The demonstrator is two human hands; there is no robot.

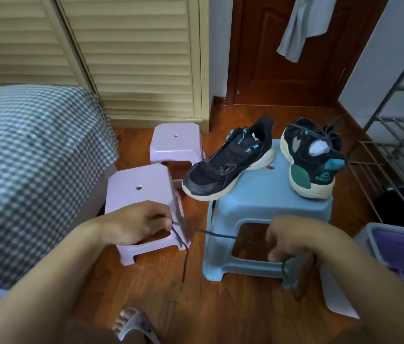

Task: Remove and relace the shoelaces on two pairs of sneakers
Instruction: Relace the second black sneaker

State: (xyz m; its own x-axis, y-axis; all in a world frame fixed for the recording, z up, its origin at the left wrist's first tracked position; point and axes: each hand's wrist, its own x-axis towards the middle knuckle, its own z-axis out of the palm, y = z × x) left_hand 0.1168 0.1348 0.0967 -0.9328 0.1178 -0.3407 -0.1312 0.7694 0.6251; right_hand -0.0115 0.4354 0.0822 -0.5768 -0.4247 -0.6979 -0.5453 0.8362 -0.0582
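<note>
Checked bedspread (pixel 29 155) at far left; two lilac stools (pixel 143 192) beside it. My left hand (pixel 136 223) pinches a dark shoelace (pixel 183 247); one end hangs toward the wood floor (pixel 146 281), the rest runs across to my right hand (pixel 292 240), fingers curled around it. Blue stool (pixel 265 194) carries two black sneakers: left sneaker (pixel 230 162) unlaced, right sneaker (pixel 312 157) with lace loose on top.
</note>
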